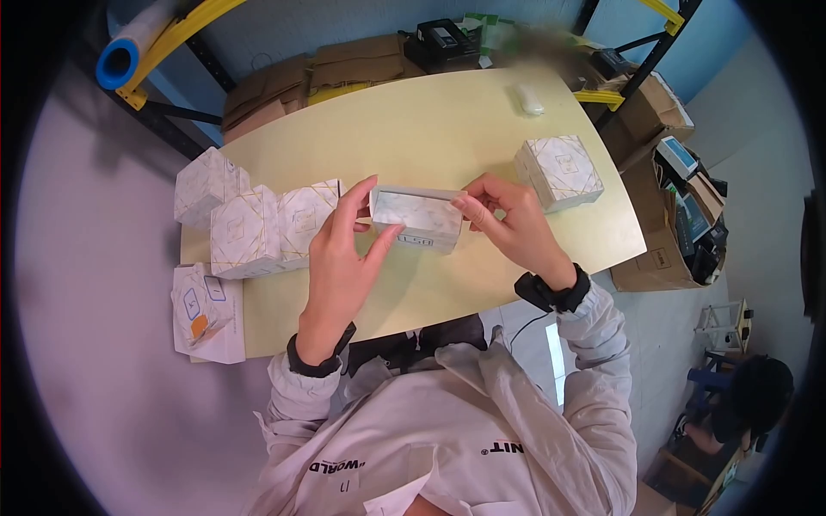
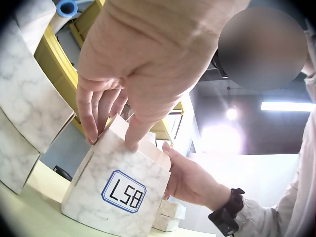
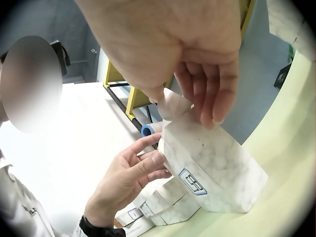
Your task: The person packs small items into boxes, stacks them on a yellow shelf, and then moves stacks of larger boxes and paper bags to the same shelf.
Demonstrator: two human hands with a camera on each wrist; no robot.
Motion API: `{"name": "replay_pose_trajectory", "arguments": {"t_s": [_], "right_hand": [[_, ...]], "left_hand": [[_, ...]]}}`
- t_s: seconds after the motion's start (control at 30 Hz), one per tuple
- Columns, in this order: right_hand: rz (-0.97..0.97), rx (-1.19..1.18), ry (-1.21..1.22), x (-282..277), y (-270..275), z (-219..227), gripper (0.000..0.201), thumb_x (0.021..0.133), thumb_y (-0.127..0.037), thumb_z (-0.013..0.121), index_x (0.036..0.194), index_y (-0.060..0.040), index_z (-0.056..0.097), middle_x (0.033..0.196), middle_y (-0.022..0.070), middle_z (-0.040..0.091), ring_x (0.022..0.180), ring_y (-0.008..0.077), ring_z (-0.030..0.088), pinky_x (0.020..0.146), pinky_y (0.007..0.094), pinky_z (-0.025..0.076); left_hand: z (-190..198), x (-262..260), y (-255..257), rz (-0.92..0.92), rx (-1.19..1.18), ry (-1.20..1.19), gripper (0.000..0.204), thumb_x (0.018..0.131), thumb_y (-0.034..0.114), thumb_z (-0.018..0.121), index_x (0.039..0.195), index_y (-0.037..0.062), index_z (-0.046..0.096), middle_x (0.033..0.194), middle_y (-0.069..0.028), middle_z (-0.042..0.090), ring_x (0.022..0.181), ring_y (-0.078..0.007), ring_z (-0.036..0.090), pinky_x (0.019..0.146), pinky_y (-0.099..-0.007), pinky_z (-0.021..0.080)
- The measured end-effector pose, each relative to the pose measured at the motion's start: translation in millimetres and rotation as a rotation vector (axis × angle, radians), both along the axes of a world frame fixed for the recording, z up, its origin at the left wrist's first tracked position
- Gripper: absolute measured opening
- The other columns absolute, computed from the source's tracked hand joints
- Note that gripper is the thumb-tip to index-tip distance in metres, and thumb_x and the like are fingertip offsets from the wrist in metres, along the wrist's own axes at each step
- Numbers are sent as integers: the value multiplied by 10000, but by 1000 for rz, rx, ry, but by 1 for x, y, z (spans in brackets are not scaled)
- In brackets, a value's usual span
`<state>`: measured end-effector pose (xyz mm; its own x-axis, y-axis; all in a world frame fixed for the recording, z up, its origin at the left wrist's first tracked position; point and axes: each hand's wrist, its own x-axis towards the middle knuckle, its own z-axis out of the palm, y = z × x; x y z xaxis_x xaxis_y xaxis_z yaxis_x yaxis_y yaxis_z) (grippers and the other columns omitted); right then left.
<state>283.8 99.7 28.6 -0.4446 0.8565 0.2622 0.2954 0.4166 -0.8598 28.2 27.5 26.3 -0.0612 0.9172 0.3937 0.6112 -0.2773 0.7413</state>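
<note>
A white marble-patterned box (image 1: 417, 215) stands on the table before me, its upper side partly open. The left wrist view shows a blue-framed label (image 2: 124, 191) with black characters on its front. My left hand (image 1: 337, 258) grips the box at its left end, thumb on the front top edge and fingers around the far side. With curled thumb and fingers, my right hand (image 1: 514, 222) pinches a white flap (image 3: 174, 104) at the box's right end. The right wrist view has the left hand (image 3: 126, 173) beside the box's labelled side.
Several similar marble-patterned boxes (image 1: 245, 232) are grouped at the left of the table (image 1: 413, 112). Another box (image 1: 564, 172) sits right of my right hand. A small white object (image 1: 529, 99) lies farther back. Cardboard cartons (image 1: 662, 249) and a yellow-black rack (image 1: 181, 47) surround the table.
</note>
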Motion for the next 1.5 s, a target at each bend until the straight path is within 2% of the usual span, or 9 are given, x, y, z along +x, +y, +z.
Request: {"name": "replay_pose_trajectory", "arguments": {"t_s": [0.2, 0.27, 0.8, 0.97, 1.0, 1.1, 1.17, 1.4, 1.5], "right_hand": [[-89, 114, 30, -9, -4, 1, 293, 1050, -216, 776, 962, 61, 737, 742, 112, 732, 617, 136, 656, 583, 294, 522], [-95, 95, 50, -10, -4, -2, 292, 1053, -214, 772, 965, 62, 736, 742, 114, 732, 617, 134, 653, 581, 292, 519], [-92, 81, 103, -12, -6, -8, 260, 1051, -175, 775, 953, 60, 721, 761, 105, 736, 624, 110, 638, 574, 281, 514], [-98, 56, 104, -10, -4, -9, 288, 1061, -210, 766, 952, 53, 723, 724, 91, 710, 601, 102, 608, 557, 279, 486], [-96, 46, 103, -9, -3, -10, 301, 1066, -226, 760, 951, 49, 723, 706, 83, 696, 591, 96, 589, 547, 278, 468], [-85, -4, 113, -8, -1, -12, 323, 1077, -252, 748, 947, 42, 721, 674, 64, 660, 580, 83, 553, 530, 279, 428], [-78, 6, 110, -8, 1, -12, 325, 1078, -253, 747, 945, 42, 719, 668, 59, 651, 579, 79, 544, 527, 279, 421], [-76, 4, 115, -8, 0, -12, 330, 1078, -255, 748, 945, 46, 718, 669, 56, 650, 578, 79, 546, 527, 276, 420], [-77, 14, 120, -9, 0, -12, 324, 1073, -248, 756, 949, 49, 721, 685, 65, 671, 586, 82, 568, 533, 273, 439]], "left_hand": [[2, 2, 0, 5, -17, -14, 637, 914, 92, 877, 1490, 68, 607, 1265, -165, 766, 1106, -263, 760, 914, -370, 608], [1, 4, 1, 0, 10, -8, 630, 931, 169, 878, 1472, 52, 578, 1258, -208, 729, 1101, -309, 737, 878, -399, 604], [2, 12, 3, 2, -82, -82, 649, 925, 197, 888, 1430, 15, 525, 1274, -205, 695, 1122, -340, 705, 911, -428, 590], [7, 25, 1, 284, 426, 213, 609, 880, 162, 907, 1383, 45, 585, 1218, -149, 669, 1140, -348, 643, 969, -455, 540], [6, 26, 0, 285, 426, 213, 609, 880, 162, 907, 1383, 45, 585, 1218, -149, 669, 1140, -348, 643, 969, -455, 540], [5, 30, -7, 105, 494, 229, 470, 849, 101, 906, 1252, 36, 673, 1165, -119, 693, 1112, -320, 660, 961, -433, 540], [7, 34, -11, -185, 326, 264, 332, 825, 65, 884, 1119, 48, 729, 1154, -99, 692, 1076, -306, 672, 923, -429, 543], [8, 48, -14, -182, 333, 429, 286, 838, 28, 815, 1114, 59, 747, 1162, -70, 698, 1086, -291, 686, 888, -421, 551], [5, 45, -15, -193, 357, 511, 307, 855, 46, 748, 1158, 1, 731, 1167, -99, 677, 1121, -292, 670, 911, -419, 540]]}}
